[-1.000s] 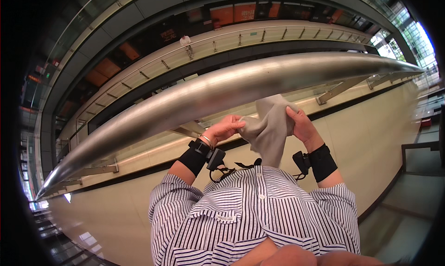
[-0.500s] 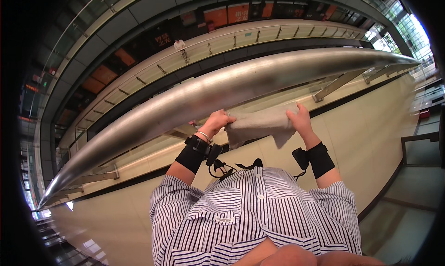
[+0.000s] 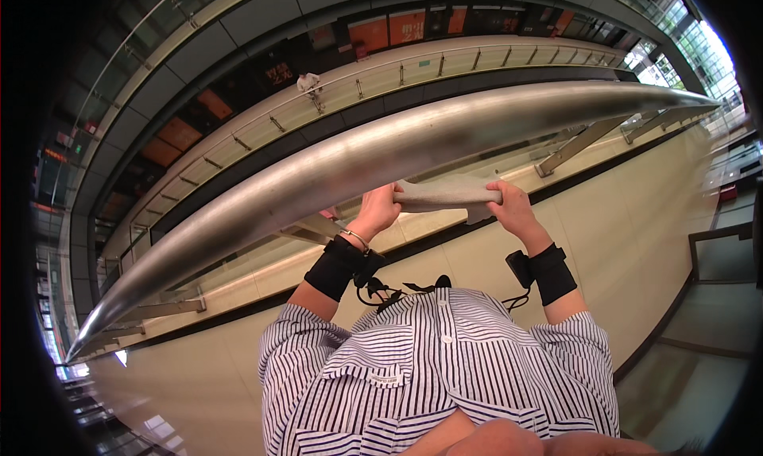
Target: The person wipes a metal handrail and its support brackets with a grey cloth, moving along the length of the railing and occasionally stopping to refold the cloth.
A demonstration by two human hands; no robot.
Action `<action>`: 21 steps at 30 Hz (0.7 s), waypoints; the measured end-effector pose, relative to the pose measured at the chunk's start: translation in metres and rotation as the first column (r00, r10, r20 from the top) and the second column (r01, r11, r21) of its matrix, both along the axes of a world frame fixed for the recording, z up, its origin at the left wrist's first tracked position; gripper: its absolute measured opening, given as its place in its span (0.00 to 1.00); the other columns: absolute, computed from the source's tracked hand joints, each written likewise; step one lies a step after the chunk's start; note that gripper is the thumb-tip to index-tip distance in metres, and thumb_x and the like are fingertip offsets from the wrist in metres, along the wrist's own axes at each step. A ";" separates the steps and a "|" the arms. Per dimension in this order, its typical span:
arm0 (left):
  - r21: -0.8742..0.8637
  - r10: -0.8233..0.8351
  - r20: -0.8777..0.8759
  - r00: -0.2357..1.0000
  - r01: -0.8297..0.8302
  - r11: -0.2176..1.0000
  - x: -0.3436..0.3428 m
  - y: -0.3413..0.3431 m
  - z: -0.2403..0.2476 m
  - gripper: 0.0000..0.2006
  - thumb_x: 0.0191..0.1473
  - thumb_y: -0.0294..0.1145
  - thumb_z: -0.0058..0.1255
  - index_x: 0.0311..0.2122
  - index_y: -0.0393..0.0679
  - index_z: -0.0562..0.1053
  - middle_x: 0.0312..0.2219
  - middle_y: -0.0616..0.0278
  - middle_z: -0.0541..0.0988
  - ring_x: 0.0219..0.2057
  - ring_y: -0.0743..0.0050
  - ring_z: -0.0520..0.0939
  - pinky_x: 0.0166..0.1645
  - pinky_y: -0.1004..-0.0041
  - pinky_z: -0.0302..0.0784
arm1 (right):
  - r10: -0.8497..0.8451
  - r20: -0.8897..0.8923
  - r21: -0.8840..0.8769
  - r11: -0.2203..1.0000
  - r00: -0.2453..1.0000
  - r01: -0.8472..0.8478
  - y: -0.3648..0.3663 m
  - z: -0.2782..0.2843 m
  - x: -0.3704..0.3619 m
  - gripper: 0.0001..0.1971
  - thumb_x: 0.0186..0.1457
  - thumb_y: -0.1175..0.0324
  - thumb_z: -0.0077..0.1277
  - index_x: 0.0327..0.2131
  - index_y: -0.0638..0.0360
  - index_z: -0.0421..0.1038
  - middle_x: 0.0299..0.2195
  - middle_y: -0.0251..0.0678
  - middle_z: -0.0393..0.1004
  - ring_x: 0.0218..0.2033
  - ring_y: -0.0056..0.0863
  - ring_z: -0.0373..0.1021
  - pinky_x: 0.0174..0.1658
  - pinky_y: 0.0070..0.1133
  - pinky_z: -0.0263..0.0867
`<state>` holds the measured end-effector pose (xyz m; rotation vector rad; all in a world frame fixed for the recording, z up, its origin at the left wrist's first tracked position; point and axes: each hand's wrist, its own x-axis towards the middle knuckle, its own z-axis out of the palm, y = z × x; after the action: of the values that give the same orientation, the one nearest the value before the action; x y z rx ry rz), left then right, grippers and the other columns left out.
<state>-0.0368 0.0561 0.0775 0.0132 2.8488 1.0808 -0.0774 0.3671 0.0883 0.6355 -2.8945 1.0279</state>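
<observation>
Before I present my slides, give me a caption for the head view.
Left hand and right hand hold a gray cloth between them, near a thick metal handrail.

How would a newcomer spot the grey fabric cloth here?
Find the shiny silver metal handrail arching across the view. Below its middle, the bare left hand and right hand hold the grey fabric cloth between them. Unlike the glossy handrail, it is matte, with a loose flap beside the right hand.

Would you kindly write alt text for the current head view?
A person's left hand and right hand hold a grey cloth between them, near a thick, shiny metal handrail. The person wears a striped shirt and black wrist bands.
</observation>
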 end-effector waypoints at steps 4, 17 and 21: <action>-0.003 0.030 -0.128 0.991 -0.031 1.000 -0.002 -0.001 0.005 0.10 0.39 0.29 0.51 0.29 0.37 0.74 0.29 0.48 0.76 0.34 0.50 0.76 0.39 0.62 0.70 | 0.036 -0.127 0.152 0.988 0.991 -0.016 -0.009 0.030 0.002 0.10 0.44 0.69 0.56 0.31 0.64 0.71 0.33 0.45 0.74 0.35 0.43 0.70 0.40 0.29 0.66; 0.653 -0.116 0.290 0.950 -0.108 0.750 -0.013 0.037 0.035 0.16 0.57 0.41 0.41 0.35 0.36 0.71 0.27 0.61 0.76 0.28 0.73 0.77 0.30 0.72 0.72 | 0.112 -0.105 -0.118 0.985 0.988 -0.124 -0.041 0.050 0.021 0.12 0.54 0.64 0.48 0.27 0.66 0.67 0.17 0.45 0.65 0.20 0.33 0.65 0.26 0.26 0.61; 0.923 -0.379 0.237 0.894 -0.087 0.374 -0.001 0.052 0.067 0.15 0.59 0.41 0.43 0.40 0.37 0.70 0.29 0.66 0.75 0.28 0.82 0.74 0.29 0.77 0.74 | 0.268 -0.132 -0.062 0.959 0.954 -0.278 -0.083 0.081 0.057 0.14 0.53 0.64 0.51 0.39 0.65 0.70 0.22 0.43 0.73 0.24 0.27 0.73 0.29 0.22 0.66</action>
<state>-0.0375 0.1083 0.1441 0.1080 1.4661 2.1512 -0.0208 0.2839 0.1690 1.0773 -2.6968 1.0807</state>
